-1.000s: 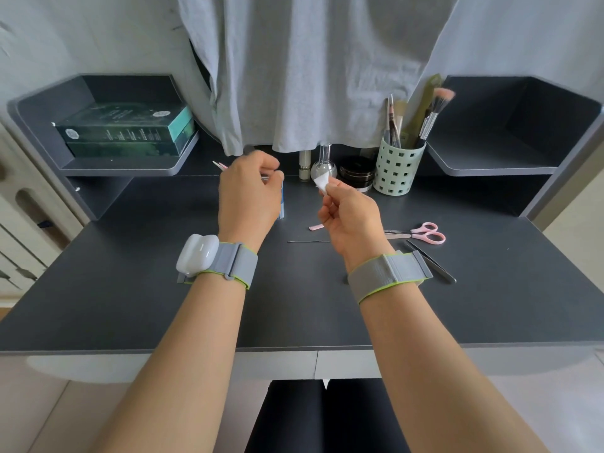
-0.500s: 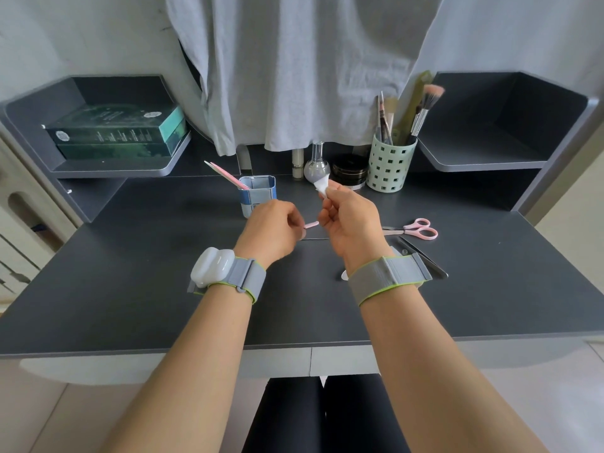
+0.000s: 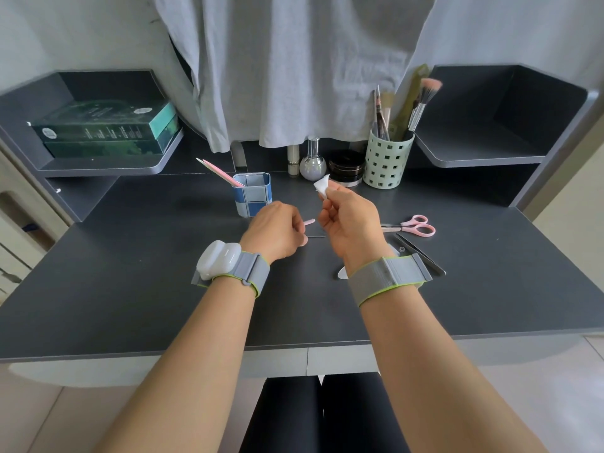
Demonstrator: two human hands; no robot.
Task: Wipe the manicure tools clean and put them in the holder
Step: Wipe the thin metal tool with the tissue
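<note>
Head view: dark desk (image 3: pixel 130 289), grey cloth (image 3: pixel 294 67) behind; left hand (image 3: pixel 274 232) pinches pink tool (image 3: pixel 309 221), right hand (image 3: pixel 351 223) pinches wipe (image 3: pixel 321 186).

Left hand (image 3: pixel 274 228) curled low; right hand (image 3: pixel 351 220) raised, fingertips pinched.

desk (image 3: pixel 130 273): matt dark | scissors (image 3: pixel 415 225): pink plastic handles, metal blades

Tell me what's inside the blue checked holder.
Pink sticks lean out of the blue checked holder toward the left. Its walls hide their lower ends and anything else inside.
</note>
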